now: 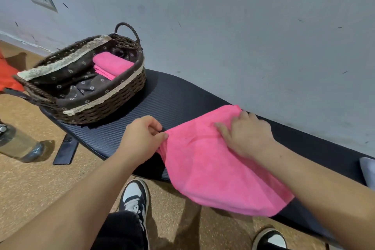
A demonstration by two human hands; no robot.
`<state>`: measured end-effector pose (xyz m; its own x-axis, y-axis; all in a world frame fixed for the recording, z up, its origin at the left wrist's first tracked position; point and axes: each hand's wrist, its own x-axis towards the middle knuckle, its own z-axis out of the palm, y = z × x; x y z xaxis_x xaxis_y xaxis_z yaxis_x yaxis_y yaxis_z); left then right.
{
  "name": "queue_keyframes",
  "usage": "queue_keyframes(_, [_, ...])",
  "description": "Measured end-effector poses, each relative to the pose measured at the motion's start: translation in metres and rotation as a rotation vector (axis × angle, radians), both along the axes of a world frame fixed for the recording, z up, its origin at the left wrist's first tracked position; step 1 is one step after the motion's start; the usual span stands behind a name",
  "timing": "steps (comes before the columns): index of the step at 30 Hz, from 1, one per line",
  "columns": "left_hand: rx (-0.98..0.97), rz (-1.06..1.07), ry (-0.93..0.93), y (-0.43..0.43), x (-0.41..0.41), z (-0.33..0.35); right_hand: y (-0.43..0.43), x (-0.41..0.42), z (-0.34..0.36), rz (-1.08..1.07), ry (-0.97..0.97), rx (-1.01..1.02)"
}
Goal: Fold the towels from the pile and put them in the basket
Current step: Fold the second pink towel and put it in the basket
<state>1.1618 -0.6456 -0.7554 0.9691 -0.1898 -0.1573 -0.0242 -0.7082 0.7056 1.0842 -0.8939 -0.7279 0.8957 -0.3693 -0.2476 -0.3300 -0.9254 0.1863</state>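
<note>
Surface: a dark padded bench (174, 99) along a grey wall, on a tan floor.
Towel: a pink towel (213, 164) lies across the bench, its near edge overhanging.
Left hand (142, 140): pinches the towel's left corner.
Right hand (247, 134): fingers spread, flat on the towel.
Basket (105, 105): wicker, farther left on the bench, holding a folded pink towel (111, 63).

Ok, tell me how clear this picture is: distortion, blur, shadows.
Head view: wide-angle bending curves the mat edge and wall line; focus is fairly sharp on the basket and both hands, left and right, on the towel; lighting is soft and even, with faint shadows on the floor and no glare.
</note>
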Motion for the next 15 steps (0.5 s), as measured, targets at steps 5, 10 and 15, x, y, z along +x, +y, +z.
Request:
queue_keyframes(5, [0.021, -0.057, 0.006, 0.002, 0.002, -0.006, -0.044, 0.032, -0.021, 0.127, -0.172, 0.233])
queue_keyframes(10, [0.028, -0.111, -0.03, 0.003, 0.001, -0.009, -0.067, 0.052, -0.024, 0.227, -0.216, 0.275])
queue_keyframes(15, [0.061, -0.151, -0.066, 0.0, 0.003, -0.009, -0.075, 0.051, -0.013, 0.26, -0.174, 0.349])
